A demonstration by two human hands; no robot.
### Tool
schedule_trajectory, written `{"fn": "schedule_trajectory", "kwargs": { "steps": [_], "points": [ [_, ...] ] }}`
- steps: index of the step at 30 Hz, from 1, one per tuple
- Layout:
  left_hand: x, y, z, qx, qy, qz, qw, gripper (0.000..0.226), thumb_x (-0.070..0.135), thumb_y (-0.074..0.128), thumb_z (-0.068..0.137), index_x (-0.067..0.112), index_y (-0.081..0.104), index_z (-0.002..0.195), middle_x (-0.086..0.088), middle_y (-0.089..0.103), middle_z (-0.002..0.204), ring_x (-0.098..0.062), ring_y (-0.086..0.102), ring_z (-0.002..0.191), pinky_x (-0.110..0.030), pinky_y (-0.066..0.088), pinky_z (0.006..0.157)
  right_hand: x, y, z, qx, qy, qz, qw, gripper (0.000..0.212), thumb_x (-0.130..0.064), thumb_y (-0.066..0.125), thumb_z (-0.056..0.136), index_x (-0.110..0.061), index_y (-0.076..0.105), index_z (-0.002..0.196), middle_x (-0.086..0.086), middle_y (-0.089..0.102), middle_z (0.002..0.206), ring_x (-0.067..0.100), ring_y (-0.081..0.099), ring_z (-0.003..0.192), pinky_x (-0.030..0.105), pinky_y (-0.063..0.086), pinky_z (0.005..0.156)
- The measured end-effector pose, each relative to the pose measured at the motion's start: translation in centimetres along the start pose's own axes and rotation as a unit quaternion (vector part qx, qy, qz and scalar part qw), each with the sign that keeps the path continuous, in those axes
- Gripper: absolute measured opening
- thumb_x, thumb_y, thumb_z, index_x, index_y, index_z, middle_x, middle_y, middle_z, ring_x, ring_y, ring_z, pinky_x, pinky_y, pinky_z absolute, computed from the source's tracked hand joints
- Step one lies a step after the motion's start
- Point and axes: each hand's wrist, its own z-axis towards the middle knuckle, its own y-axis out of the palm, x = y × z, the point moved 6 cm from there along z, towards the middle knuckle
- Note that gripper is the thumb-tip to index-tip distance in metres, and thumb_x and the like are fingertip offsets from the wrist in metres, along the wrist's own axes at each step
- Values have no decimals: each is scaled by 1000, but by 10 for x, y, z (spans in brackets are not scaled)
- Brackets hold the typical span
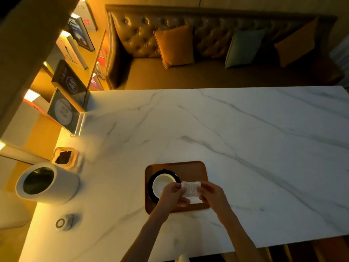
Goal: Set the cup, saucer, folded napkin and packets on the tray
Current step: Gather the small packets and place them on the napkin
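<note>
A brown wooden tray (190, 169) lies on the white marble table (245, 148). On its left half stands a white cup (163, 183) on a black saucer (151, 188). Above the tray's right half a white napkin (191, 188) is held between both hands. My left hand (172, 195) pinches its left edge and covers part of the cup and saucer. Gripping its right edge is my right hand (212, 195). No packets can be made out.
A white cylindrical container (49, 183) lies on its side at the table's left end, beside a small square dish (65, 157) with dark contents and a small round object (64, 222). A clear sign holder (66, 112) stands at the far left. A bench with cushions runs behind.
</note>
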Motion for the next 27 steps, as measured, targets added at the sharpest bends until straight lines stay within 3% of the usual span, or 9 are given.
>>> {"fn": "schedule_trajectory", "kwargs": {
  "steps": [5,8,11,14,17,20,27],
  "points": [
    [-9,24,37,63,-26,59,996,10,14,57,95,11,63,102,-12,73,83,-17,72,62,-29,60,59,24,-14,39,23,17,-37,999,15,-12,66,89,-7,70,103,6,71,76,15,66,61,23,55,58],
    [-13,39,73,108,-22,91,990,5,15,57,94,16,62,94,-7,71,78,-13,68,56,-30,60,58,41,-22,78,44,14,-80,996,13,-15,65,90,-10,68,102,8,72,87,23,68,76,30,58,69],
    [-23,49,110,150,-11,128,980,4,17,56,95,21,56,96,-5,66,86,-13,66,66,-23,56,55,62,-25,118,36,3,-133,990,11,-18,66,89,-17,68,100,0,70,88,19,68,84,19,53,68],
    [-39,56,139,196,2,188,962,5,21,55,96,25,53,99,3,62,95,-11,63,83,-26,57,69,86,-22,151,36,15,-174,984,16,-21,66,89,-15,68,104,-3,67,89,16,65,85,13,46,67],
    [-49,61,153,238,22,258,936,9,25,51,98,22,52,107,6,56,101,-6,60,81,-16,51,65,96,-17,170,54,9,-200,978,19,-28,65,90,-16,67,105,-8,62,89,12,62,84,7,42,66],
    [-55,62,161,267,25,281,922,14,27,49,99,21,51,112,4,49,110,-6,59,81,-14,51,67,95,-10,175,70,-31,-214,974,21,-29,64,90,-17,65,107,-11,61,89,3,56,78,-1,39,56],
    [-61,60,164,272,6,307,912,40,27,48,99,17,39,136,-3,44,128,-1,48,89,-7,40,64,102,4,174,64,-77,-259,961,41,-34,58,92,-19,54,130,-5,61,109,2,53,91,1,35,64]
  ]
}}
